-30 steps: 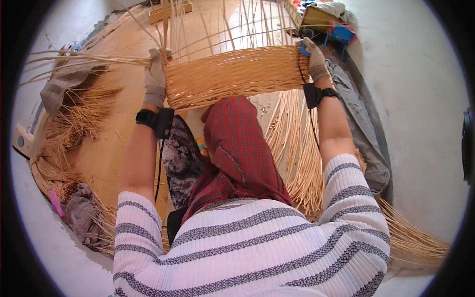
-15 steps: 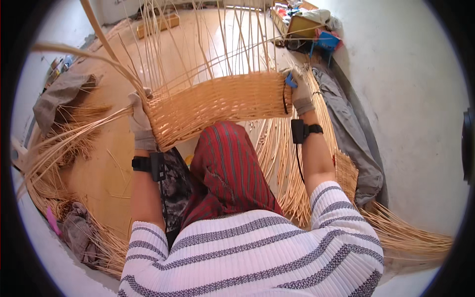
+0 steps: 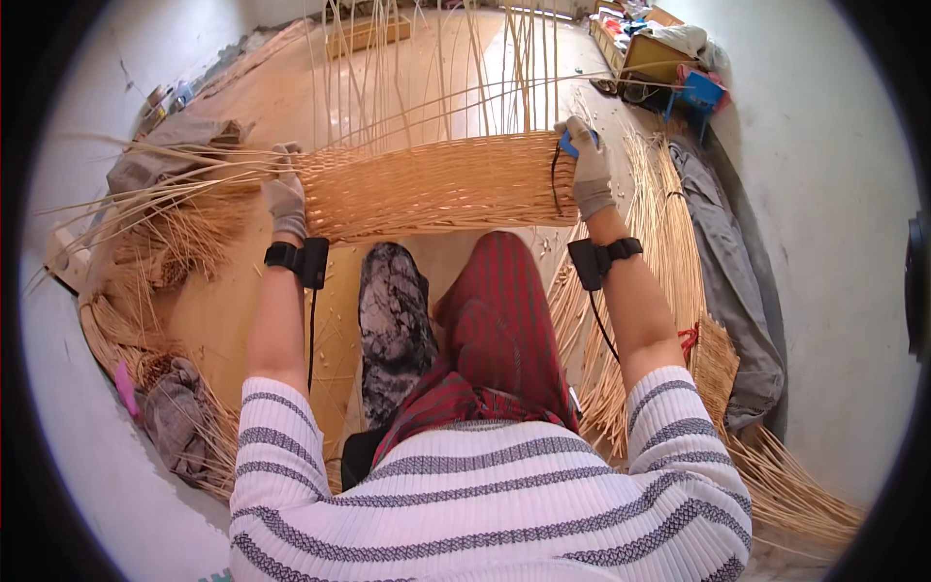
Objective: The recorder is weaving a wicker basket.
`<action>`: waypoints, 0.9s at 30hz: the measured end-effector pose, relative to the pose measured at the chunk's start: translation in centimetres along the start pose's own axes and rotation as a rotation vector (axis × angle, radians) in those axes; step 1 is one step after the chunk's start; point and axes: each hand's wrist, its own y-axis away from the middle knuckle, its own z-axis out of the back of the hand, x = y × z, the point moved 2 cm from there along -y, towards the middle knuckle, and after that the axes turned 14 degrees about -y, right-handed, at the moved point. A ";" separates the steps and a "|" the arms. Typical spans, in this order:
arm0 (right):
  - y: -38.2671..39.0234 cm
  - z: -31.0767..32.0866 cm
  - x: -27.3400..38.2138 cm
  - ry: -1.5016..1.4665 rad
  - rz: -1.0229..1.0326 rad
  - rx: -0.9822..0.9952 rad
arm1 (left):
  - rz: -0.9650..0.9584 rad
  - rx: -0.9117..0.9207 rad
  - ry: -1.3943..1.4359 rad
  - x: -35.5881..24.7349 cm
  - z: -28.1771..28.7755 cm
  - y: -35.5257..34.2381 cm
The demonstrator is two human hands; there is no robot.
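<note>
A long woven wicker panel (image 3: pixel 436 186) stretches between my two gloved hands, above my knees. Many loose upright canes (image 3: pixel 475 68) rise from its far edge, and a bundle of canes juts out past its left end. My left hand (image 3: pixel 285 189) is closed round the panel's left end, where these canes leave the weave. At the right end, my right hand (image 3: pixel 588 173) grips the upper corner, beside a blue clip (image 3: pixel 570 144) with a black cord hanging down over the weave. The fingertips of both hands are partly hidden.
Long peeled canes (image 3: pixel 630 291) lie on the floor at right, beside a grey cloth (image 3: pixel 722 281). More cane bundles (image 3: pixel 184 238) and cloths lie at left. A wooden box (image 3: pixel 369 37) and a small blue stool (image 3: pixel 698 95) stand farther back, with walls on both sides.
The panel has levelled out as its left end moved up and away from me. The canes at left now point sideways, and both my knees show below the panel.
</note>
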 end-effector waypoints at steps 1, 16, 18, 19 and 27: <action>0.9 0.0 -0.1 0.018 -0.016 0.004 | -0.126 -0.139 -0.221 0.3 0.1 1.3; 5.2 1.8 -1.6 -0.024 0.053 0.020 | -0.579 -0.199 -0.698 -20.1 -9.1 15.7; 5.4 2.2 -2.4 -0.079 0.015 0.013 | -0.548 -0.080 -0.664 -18.7 -9.9 15.6; 5.5 2.5 -3.0 -0.105 -0.056 -0.018 | -0.536 -0.063 -0.673 -17.9 -10.3 15.5; 5.6 2.9 -5.5 -0.110 -0.015 0.161 | -0.563 -0.085 -0.646 -17.7 -10.5 15.8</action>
